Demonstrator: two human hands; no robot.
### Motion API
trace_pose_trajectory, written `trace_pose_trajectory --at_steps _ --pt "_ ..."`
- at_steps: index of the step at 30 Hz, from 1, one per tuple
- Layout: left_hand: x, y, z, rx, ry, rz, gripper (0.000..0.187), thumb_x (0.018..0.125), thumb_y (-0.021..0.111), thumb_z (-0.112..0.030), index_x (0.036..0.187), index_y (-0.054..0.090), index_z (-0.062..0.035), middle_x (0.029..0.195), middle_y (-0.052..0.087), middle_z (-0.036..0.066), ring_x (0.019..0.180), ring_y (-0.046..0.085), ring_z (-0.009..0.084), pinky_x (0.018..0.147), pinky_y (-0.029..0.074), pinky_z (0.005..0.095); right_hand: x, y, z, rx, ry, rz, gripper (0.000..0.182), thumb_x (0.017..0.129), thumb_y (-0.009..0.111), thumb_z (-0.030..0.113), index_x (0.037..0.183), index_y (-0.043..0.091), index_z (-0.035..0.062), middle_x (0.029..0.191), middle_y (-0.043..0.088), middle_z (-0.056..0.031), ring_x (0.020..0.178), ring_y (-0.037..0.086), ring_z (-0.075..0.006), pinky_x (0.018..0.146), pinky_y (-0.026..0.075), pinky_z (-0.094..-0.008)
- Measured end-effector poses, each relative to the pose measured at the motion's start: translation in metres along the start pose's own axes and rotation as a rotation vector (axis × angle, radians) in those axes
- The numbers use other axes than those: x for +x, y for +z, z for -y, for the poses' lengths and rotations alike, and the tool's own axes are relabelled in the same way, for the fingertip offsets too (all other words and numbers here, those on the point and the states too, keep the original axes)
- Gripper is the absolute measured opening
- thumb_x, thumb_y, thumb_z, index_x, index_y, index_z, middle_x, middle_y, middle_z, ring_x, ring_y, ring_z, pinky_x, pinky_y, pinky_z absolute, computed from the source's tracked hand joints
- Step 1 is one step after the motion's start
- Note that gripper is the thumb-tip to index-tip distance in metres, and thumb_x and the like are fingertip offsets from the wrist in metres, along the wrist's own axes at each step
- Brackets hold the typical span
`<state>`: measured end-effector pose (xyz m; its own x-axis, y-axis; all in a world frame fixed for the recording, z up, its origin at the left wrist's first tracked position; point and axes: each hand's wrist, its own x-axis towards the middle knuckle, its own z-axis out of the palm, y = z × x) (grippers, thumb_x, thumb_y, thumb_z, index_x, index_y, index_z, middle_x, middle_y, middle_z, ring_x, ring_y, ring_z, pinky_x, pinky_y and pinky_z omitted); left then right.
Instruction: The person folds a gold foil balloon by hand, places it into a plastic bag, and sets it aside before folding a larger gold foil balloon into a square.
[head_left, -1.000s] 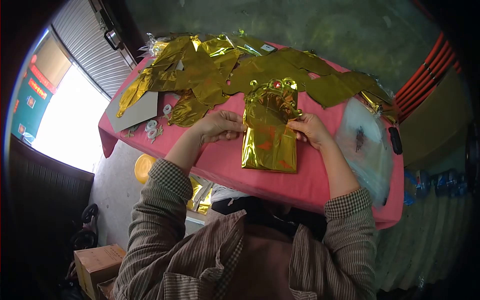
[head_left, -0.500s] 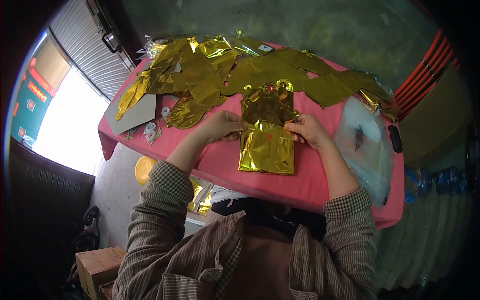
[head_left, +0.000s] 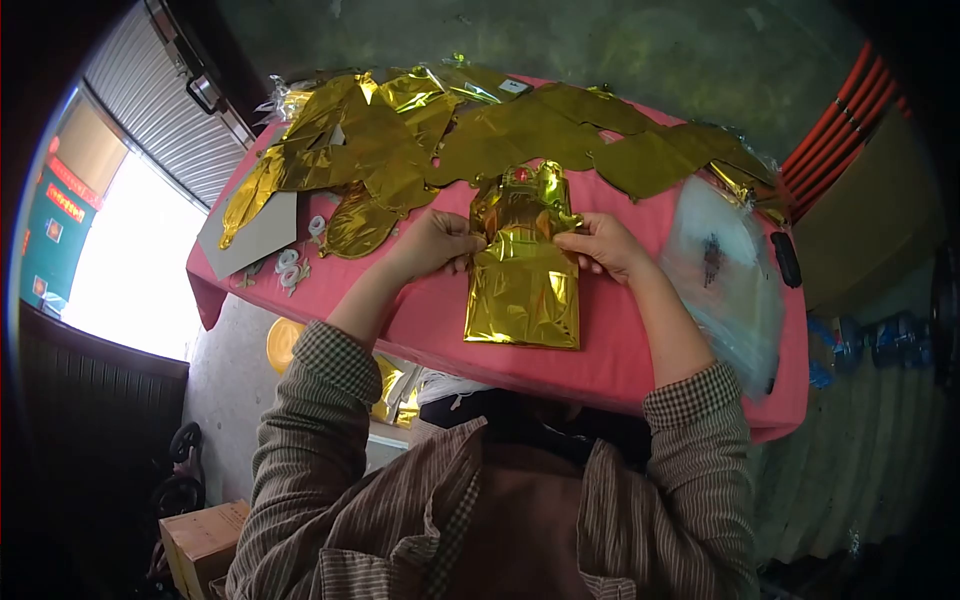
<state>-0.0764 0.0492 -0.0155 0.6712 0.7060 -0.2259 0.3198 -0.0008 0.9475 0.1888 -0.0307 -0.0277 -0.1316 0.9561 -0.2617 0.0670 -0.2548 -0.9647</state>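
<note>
A folded gold foil piece lies near the front edge of the pink-covered table, its lower part a flat rectangle and its upper part crumpled, with a small red spot. My left hand pinches its left side at mid-height, thumb on top. On the right side, my right hand grips the foil with the thumb over it and the other fingers partly hidden. Large flat gold foil sheets are spread behind the folded piece.
A grey board and white ribbon rolls sit at the table's left. At the right lie clear plastic bags and a black object. A yellow stool and cardboard box stand on the floor.
The view has shifted slightly. The foil's crumpled upper part is folded in narrower, and my right hand has moved a little inward over its side. Both hands still hold the foil.
</note>
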Motion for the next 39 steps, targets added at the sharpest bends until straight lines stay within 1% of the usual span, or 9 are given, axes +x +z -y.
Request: trace_pose_trajectory --at_steps 7,10,12,13,14,16,21,26,39 --pt "-0.002 0.005 0.004 0.087 0.028 -0.061 0.024 0.084 0.063 -0.014 0.064 0.055 -0.0024 0.053 0.055 0.001 0.041 0.049 0.0047 0.038 0.039 0.0194 0.001 0.006 -0.005 -0.176 -0.041 -0.053 0.010 0.079 0.065 0.011 0.084 0.063 0.0030 0.064 0.058 0.0005 0.047 0.048 -0.0040 0.041 0.037 -0.0175" --pt "-0.005 0.009 0.006 0.167 0.051 -0.120 0.022 0.082 0.063 -0.012 0.066 0.055 0.0002 0.056 0.056 0.003 0.044 0.052 0.0085 0.040 0.040 0.0226 0.005 0.008 -0.021 -0.230 -0.226 -0.080 0.011 0.078 0.063 0.006 0.087 0.063 -0.0004 0.074 0.061 0.0001 0.058 0.053 -0.0068 0.050 0.042 -0.0227" --pt "-0.006 0.010 0.009 0.230 0.063 -0.156 0.019 0.081 0.064 -0.010 0.068 0.055 0.0016 0.058 0.056 0.006 0.047 0.055 0.0128 0.043 0.043 0.0251 0.003 0.014 -0.024 -0.376 -0.569 -0.124 0.011 0.073 0.062 0.000 0.083 0.061 -0.0003 0.078 0.061 -0.0006 0.068 0.057 -0.0141 0.057 0.045 -0.0278" --pt "-0.005 0.009 0.012 0.426 0.369 -0.195 0.013 0.078 0.063 -0.008 0.072 0.057 0.0016 0.063 0.057 0.008 0.055 0.057 0.0194 0.049 0.045 0.0286 0.000 0.013 -0.024 -0.375 -0.565 -0.124 0.011 0.073 0.062 0.000 0.083 0.061 -0.0003 0.078 0.061 -0.0006 0.068 0.057 -0.0141 0.057 0.045 -0.0278" --pt "-0.004 0.007 0.014 0.618 0.678 -0.232 0.008 0.076 0.063 -0.005 0.075 0.059 0.0015 0.067 0.057 0.011 0.062 0.058 0.0259 0.055 0.047 0.0322 -0.007 0.013 -0.018 -0.687 -0.695 -0.158 0.012 0.069 0.062 -0.002 0.081 0.059 0.0003 0.078 0.059 -0.0023 0.070 0.057 -0.0183 0.059 0.046 -0.0297" --pt "-0.004 0.007 0.015 0.658 0.697 -0.178 0.009 0.072 0.062 -0.002 0.080 0.060 0.0016 0.074 0.057 0.013 0.069 0.058 0.0286 0.061 0.047 0.0342 -0.021 0.020 -0.007 -1.039 -0.884 -0.212 0.011 0.064 0.061 0.001 0.073 0.054 0.0042 0.073 0.050 -0.0074 0.070 0.055 -0.0261 0.060 0.047 -0.0328" --pt "-0.014 0.013 0.005 0.819 0.660 -0.126 0.024 0.065 0.061 0.002 0.089 0.061 -0.0003 0.087 0.059 0.013 0.079 0.058 0.0313 0.070 0.048 0.0375 -0.023 0.018 -0.007 -1.420 -0.990 -0.230 0.003 0.072 0.052 0.012 0.070 0.052 0.0100 0.076 0.049 -0.0030 0.075 0.054 -0.0198 0.061 0.047 -0.0308" --pt "-0.020 0.017 -0.005 0.851 0.881 -0.211 0.028 0.064 0.062 0.001 0.091 0.063 -0.0037 0.091 0.060 0.008 0.088 0.056 0.0276 0.073 0.049 0.0357 -0.025 0.020 -0.005 -1.493 -1.008 -0.189 0.003 0.072 0.051 0.013 0.070 0.051 0.0102 0.079 0.048 -0.0022 0.078 0.052 -0.0182 0.061 0.047 -0.0296" --pt "-0.020 0.013 0.000 1.155 1.038 0.028 0.016 0.067 0.057 -0.009 0.081 0.062 -0.0056 0.089 0.059 0.003 0.089 0.055 0.0214 0.077 0.048 0.0320 -0.032 0.020 -0.001 -1.718 -1.034 -0.070 0.009 0.072 0.052 0.014 0.078 0.055 0.0076 0.080 0.048 -0.0013 0.078 0.050 -0.0164 0.065 0.044 -0.0272"
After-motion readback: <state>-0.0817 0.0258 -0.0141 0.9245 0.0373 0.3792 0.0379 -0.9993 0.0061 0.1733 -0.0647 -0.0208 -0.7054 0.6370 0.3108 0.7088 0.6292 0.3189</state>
